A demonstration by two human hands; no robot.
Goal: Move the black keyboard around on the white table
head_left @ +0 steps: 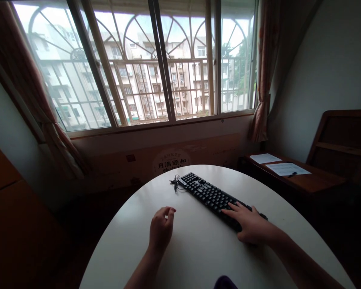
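Observation:
A black computer keyboard [209,193] lies at a slant across the white round table [195,257], its far end towards the left. The thin dark cable [175,184] is loosely bunched beside that far end. My right hand [249,222] rests over the near right end of the keyboard, fingers spread across the keys; its underside is hidden. To the left of the keyboard, apart from it, my left hand [161,228] is over the tabletop with its fingers curled in towards the thumb. Nothing shows between them.
Beyond the table stands a low panel with Chinese lettering [172,163], under a barred window [186,88]. At the right, papers [289,169] and a dark pen [293,174] lie on a brown wooden surface [325,180]. A dark purple object [225,282] shows at the bottom edge.

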